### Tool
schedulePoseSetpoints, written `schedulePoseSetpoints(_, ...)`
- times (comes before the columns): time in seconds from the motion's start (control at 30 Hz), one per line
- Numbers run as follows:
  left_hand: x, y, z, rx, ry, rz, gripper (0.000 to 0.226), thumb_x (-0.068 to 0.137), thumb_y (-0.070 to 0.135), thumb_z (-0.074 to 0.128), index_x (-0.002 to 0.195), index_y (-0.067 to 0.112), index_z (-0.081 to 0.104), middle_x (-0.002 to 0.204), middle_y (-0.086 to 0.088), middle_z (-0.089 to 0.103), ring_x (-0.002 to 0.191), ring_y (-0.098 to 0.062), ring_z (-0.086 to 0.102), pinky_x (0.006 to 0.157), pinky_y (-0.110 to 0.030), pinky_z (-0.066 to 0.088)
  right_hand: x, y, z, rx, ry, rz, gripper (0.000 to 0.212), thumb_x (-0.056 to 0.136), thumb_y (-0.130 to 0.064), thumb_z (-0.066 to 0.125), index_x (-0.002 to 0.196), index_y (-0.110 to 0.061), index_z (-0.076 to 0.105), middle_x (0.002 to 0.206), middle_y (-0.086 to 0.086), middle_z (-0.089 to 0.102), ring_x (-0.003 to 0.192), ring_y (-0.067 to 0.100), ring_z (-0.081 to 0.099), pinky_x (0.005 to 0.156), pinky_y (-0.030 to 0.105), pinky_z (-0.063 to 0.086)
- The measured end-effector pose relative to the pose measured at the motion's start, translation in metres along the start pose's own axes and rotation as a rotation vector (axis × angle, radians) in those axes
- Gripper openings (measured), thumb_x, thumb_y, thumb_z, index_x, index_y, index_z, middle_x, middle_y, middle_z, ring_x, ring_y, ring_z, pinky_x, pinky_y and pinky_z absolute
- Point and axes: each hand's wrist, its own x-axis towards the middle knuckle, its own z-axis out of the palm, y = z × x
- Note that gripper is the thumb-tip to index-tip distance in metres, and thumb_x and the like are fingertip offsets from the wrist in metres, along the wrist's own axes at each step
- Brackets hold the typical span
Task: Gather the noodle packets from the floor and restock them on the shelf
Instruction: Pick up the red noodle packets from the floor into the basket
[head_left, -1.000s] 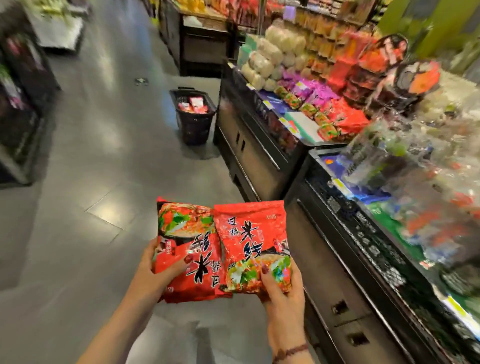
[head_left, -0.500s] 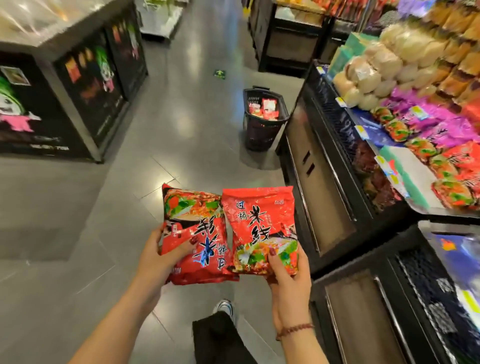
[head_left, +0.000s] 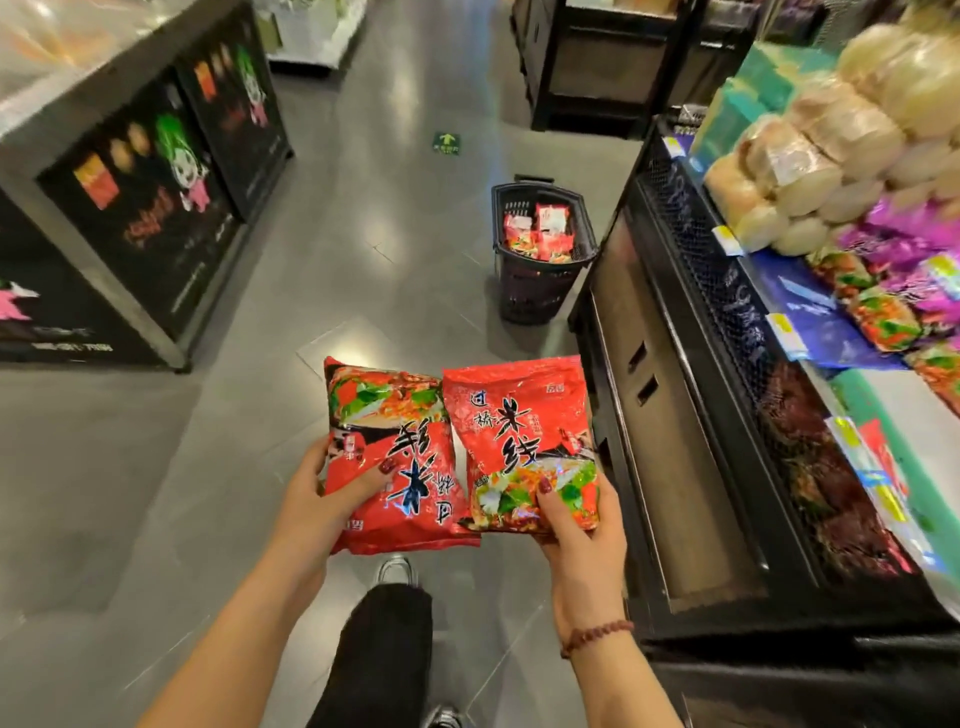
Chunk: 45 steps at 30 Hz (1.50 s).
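left hand (head_left: 317, 493): gripping the left packet (head_left: 395, 467) near its bottom, thumb pressed on the front, other fingers tucked behind
right hand (head_left: 582, 535): same deal on the right packet (head_left: 524, 441), thumb on front, other fingers hidden behind
both packets: red, side by side above the floor (head_left: 311, 260), edges overlapping a bit
shelf (head_left: 727, 364): right beside them, loaded with bagged stuff
basket (head_left: 540, 291): further up the aisle, on the floor by the shelf, red packs (head_left: 540, 234) inside

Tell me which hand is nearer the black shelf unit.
Right. The right hand, gripping one red noodle packet, is just beside the shelf unit; the left hand, gripping the other packet, is farther out over the aisle floor.
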Motion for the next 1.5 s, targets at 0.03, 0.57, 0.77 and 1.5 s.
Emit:
schedulePoseSetpoints(0.03,0.019,0.005,0.007,0.011,-0.009,0.0,0.057,0.078,0.023,0.078,0.125,0.035,0.048,0.112,0.001,0.067,0.092,-0.024,0.071,0.072,-0.04,0.059,0.017,-0.001,0.006,0.001,0.012,-0.004,0.051,0.076,-0.004,0.072,0.12,-0.027,0.057,0.113,0.005,0.068,0.102,0.022,0.067,0.076,0.037,0.056)
schedulePoseSetpoints(0.57,0.348,0.162,0.112,0.038,-0.178,0.025,0.044,0.077,0.019,0.078,0.108,0.041,0.055,0.105,0.002,0.073,0.084,-0.021,0.074,0.064,-0.032,0.055,0.317,-0.067,0.162,0.0,0.13,-0.032,0.05,0.079,-0.008,0.072,0.124,-0.024,0.057,0.109,0.003,0.07,0.1,0.021,0.068,0.084,0.042,0.056)
schedulePoseSetpoints(0.77,0.441,0.185,0.158,0.02,-0.134,-0.007,0.047,0.076,0.02,0.078,0.112,0.039,0.054,0.108,0.0,0.071,0.091,-0.026,0.072,0.064,-0.033,0.054,0.428,-0.081,0.194,-0.022,0.115,-0.011,0.047,0.083,-0.005,0.069,0.125,-0.022,0.056,0.107,0.002,0.071,0.095,0.018,0.07,0.074,0.032,0.058)
schedulePoseSetpoints(1.5,0.791,0.286,0.343,-0.04,-0.042,-0.113,0.045,0.072,0.022,0.078,0.111,0.032,0.058,0.103,-0.003,0.074,0.083,-0.026,0.074,0.068,-0.037,0.058,0.856,-0.142,0.281,-0.052,0.045,0.113,0.06,0.077,-0.008,0.074,0.133,-0.018,0.053,0.119,0.007,0.066,0.102,0.02,0.067,0.071,0.028,0.057)
